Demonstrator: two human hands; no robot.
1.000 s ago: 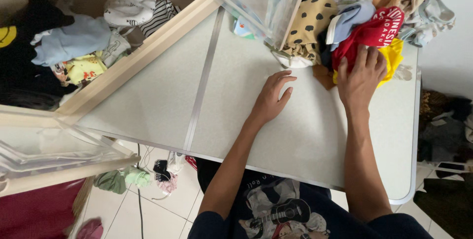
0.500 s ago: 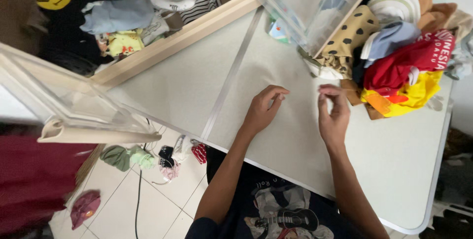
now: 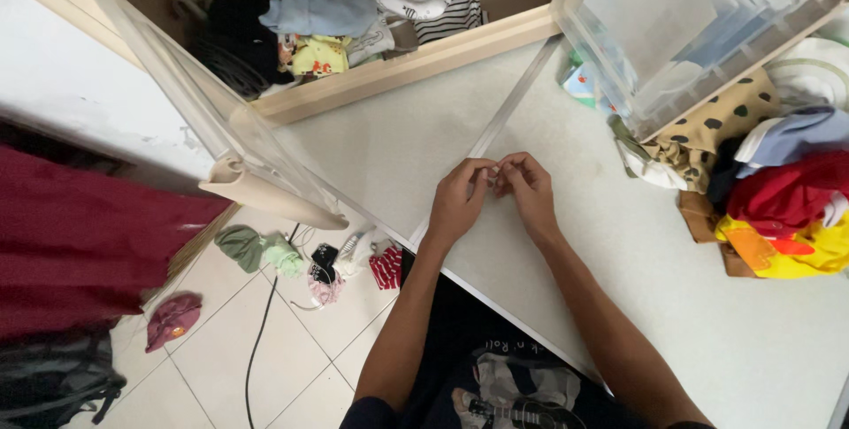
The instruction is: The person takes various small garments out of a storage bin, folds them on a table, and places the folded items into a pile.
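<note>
My left hand (image 3: 460, 201) and my right hand (image 3: 531, 188) meet over the middle of the pale table (image 3: 619, 252), close to its metal seam (image 3: 508, 111). The fingertips of both hands are pinched together and touch each other. A tiny pale bit (image 3: 493, 169) shows between them; what it is cannot be told. A heap of clothes (image 3: 787, 195) in red, yellow, blue and spotted tan lies a little way to the right of my right hand, untouched.
A clear plastic bin (image 3: 672, 22) stands at the back right. A wood-framed box of clothes (image 3: 336, 13) with a clear flap (image 3: 203, 119) is at the back left. Socks (image 3: 318, 263), a cable (image 3: 261, 332) and red cloth (image 3: 80, 243) are down by the tiled floor.
My right hand left the red garment on the heap and came back to the middle. Both hands closed in until their fingertips met. The view swung left and down.
</note>
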